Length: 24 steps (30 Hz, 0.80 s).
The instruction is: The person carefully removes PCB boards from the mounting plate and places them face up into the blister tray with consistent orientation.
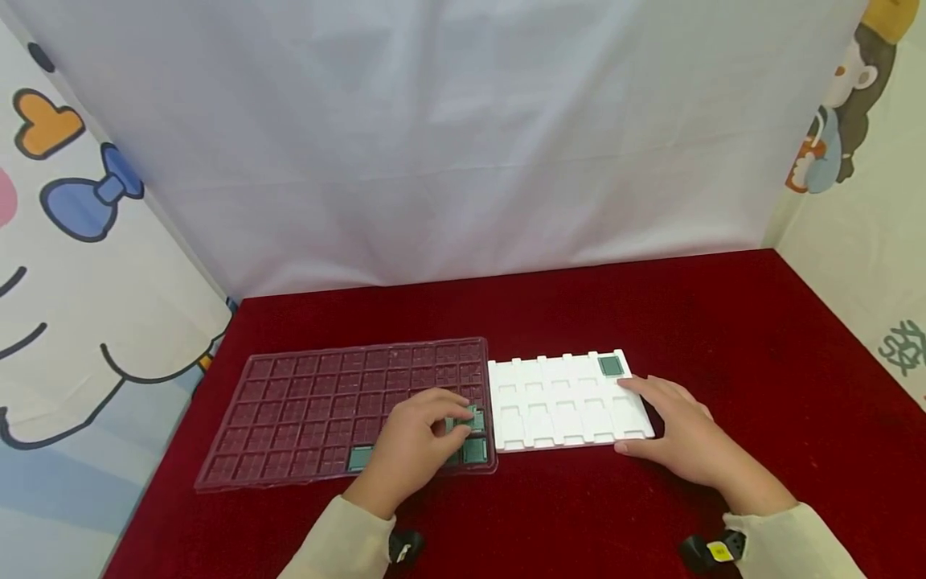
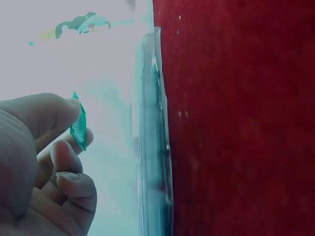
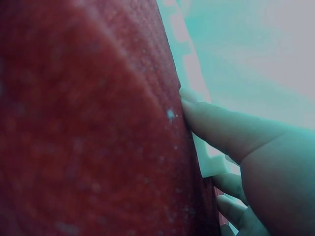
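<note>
My left hand (image 1: 415, 438) is over the right end of a clear plastic tray (image 1: 289, 418) with many compartments. Its thumb and fingertip pinch a small green chip (image 2: 79, 129), tilted on edge in the left wrist view. More green chips lie in the tray's front row, one (image 1: 475, 450) at the right corner and another (image 1: 359, 458) left of the hand. My right hand (image 1: 680, 430) rests at the right end of a white tray (image 1: 550, 398), thumb by the near corner and fingers spread along its right edge. One green chip (image 1: 611, 367) sits in its far right compartment.
Both trays lie side by side, nearly touching, on a dark red cloth (image 1: 564, 515). A white curtain (image 1: 463, 145) hangs behind the table. Printed cloth panels stand at the left (image 1: 79, 354) and right (image 1: 861, 217).
</note>
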{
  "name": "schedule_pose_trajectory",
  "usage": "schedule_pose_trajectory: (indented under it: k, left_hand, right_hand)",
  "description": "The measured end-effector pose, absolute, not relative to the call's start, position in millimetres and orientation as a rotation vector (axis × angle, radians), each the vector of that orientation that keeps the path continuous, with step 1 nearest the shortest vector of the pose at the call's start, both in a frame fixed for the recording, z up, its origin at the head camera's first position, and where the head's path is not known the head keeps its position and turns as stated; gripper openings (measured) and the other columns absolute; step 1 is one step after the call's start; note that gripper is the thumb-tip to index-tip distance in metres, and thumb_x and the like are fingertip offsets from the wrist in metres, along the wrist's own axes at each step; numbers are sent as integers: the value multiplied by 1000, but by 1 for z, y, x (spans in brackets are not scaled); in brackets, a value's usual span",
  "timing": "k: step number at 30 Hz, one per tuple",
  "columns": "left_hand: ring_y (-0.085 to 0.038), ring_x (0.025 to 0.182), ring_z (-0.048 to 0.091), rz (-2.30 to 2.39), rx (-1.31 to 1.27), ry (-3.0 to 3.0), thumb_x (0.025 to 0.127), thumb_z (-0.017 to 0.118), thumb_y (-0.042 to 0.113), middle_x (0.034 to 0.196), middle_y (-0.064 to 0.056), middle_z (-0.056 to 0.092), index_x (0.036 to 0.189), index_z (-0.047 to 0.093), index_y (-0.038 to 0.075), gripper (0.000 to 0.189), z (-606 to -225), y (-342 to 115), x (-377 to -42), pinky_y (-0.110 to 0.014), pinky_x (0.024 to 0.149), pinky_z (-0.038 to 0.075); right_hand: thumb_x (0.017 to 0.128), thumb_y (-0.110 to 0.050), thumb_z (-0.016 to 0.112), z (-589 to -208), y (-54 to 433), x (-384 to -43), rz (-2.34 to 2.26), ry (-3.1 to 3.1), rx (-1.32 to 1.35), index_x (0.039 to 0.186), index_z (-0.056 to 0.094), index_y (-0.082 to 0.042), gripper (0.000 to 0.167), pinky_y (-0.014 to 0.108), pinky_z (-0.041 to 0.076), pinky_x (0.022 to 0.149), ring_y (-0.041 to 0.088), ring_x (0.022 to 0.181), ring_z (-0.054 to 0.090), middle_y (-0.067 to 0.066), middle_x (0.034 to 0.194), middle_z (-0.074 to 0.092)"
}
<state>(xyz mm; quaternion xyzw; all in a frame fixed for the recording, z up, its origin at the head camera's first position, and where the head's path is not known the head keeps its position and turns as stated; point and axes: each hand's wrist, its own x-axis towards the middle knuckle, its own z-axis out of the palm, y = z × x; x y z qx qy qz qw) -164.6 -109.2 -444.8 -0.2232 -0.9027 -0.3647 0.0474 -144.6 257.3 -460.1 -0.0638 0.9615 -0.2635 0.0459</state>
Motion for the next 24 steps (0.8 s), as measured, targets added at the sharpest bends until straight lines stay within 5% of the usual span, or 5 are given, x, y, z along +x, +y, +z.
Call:
schedule_pose_trajectory:
  k: [24]
  left_hand:
    - [-6, 75, 54, -1047, -471, -2863, 90, 81, 9, 120, 7, 70, 104, 82, 16, 15, -450, -173, -169, -28, 67, 50]
  right_hand:
    - [79, -41, 89, -459, 257, -144, -797, 2945, -200, 154, 46, -11, 92, 77, 25, 104, 51, 141, 31, 31, 154, 41]
